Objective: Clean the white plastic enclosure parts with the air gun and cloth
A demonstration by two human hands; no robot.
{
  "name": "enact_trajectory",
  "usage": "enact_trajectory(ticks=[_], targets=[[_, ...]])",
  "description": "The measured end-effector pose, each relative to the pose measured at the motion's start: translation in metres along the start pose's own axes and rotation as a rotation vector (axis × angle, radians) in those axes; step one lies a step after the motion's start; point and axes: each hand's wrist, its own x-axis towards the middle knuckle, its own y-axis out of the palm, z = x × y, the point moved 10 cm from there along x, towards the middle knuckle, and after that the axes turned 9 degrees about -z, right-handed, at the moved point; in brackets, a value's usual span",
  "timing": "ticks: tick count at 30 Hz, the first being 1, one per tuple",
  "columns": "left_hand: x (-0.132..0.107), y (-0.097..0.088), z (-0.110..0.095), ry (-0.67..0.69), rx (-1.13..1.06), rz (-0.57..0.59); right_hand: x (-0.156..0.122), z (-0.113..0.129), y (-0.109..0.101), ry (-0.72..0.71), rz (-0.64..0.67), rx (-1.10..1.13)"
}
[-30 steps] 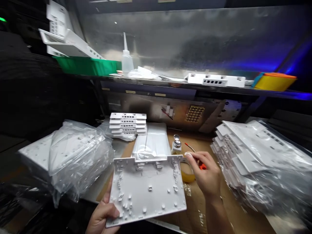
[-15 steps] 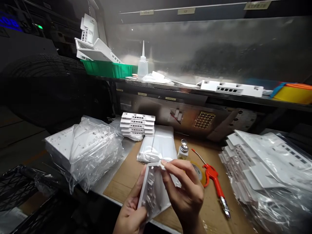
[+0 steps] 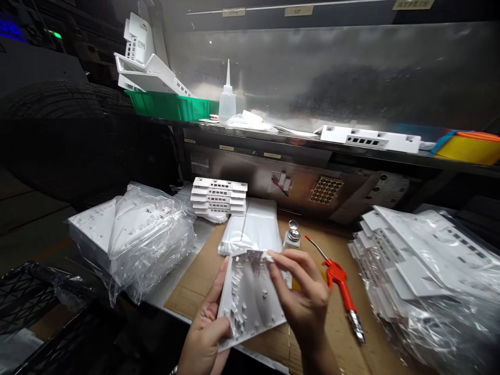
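A white plastic housing (image 3: 253, 307) is held up tilted above the bench, its inner side with small posts and ribs facing me. My left hand (image 3: 209, 325) grips it by its left edge, the thumb pressing on the inner face. At the top edge, my right hand (image 3: 302, 291) has thumb and index finger pinched together on a small white bit (image 3: 267, 256); whether this is a separate piece or part of the housing, I cannot tell. Behind the hands lies a pile of clear plastic bags (image 3: 253, 229).
A red air blow gun (image 3: 340, 281) and a small dispenser bottle (image 3: 292, 237) are on the cardboard (image 3: 187, 291). Bagged housings (image 3: 133, 234) are piled left, more bagged housings (image 3: 425, 265) right. Stacked housings (image 3: 219, 195) stand behind. The shelf holds a green bin (image 3: 167, 107) and nozzle bottle (image 3: 227, 101).
The housing has turned so that more of its inner face shows. Both hands stay on it, the right pinch still at its top edge. The camera view has shifted slightly.
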Motion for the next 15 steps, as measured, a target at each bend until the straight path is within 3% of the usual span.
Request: enact_trajectory(ticks=[2, 5, 9, 12, 15], targets=[[0.004, -0.008, -0.008, 0.020, -0.033, -0.025, -0.003, -0.031, -0.022, 0.063, -0.088, -0.072], [0.006, -0.018, -0.022, 0.073, -0.034, -0.063, -0.019, -0.102, -0.056, 0.241, -0.169, -0.302], [0.003, -0.023, -0.033, 0.111, -0.040, -0.109, -0.064, -0.204, -0.044, 0.534, 0.234, -0.558], [0.000, -0.019, -0.037, 0.114, -0.076, -0.082, -0.085, -0.233, -0.038, 0.594, 0.381, -0.646], [-0.001, -0.022, -0.041, 0.104, -0.123, -0.064, -0.083, -0.234, -0.051, 0.522, 0.351, -0.669]])
